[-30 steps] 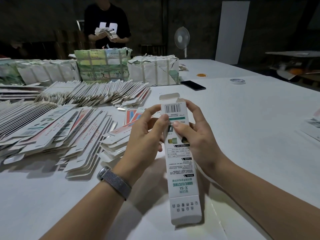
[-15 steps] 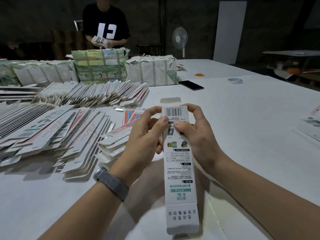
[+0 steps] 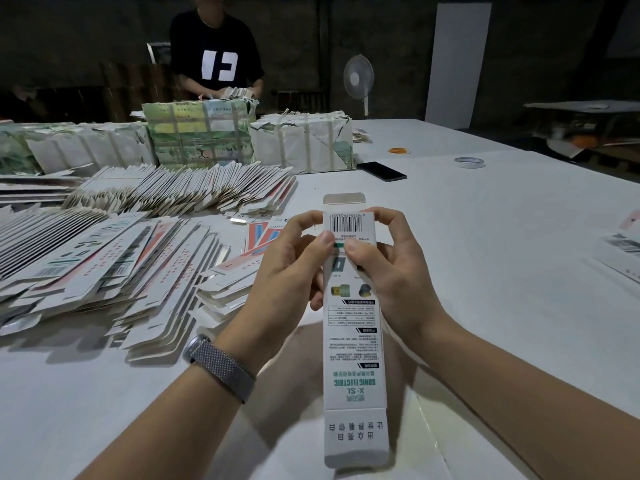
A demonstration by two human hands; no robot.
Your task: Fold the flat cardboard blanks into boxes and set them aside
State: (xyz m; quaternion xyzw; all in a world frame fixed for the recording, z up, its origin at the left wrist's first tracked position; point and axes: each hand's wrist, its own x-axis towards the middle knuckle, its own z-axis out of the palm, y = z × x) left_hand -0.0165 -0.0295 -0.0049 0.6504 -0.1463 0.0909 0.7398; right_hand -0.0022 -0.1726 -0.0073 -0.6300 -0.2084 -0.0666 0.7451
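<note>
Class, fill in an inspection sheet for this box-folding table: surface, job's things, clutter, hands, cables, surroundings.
Surface: white table.
Job's things: long white printed cardboard box held upright, top flap open; fanned piles of flat printed blanks at left; wrapped bundles behind.
Clutter: black phone, tape roll.
Hands: left hand and right hand pinch the box near its barcode.
Cables: nothing seen.
Surroundings: person in black shirt, white fan, dark wall.
</note>
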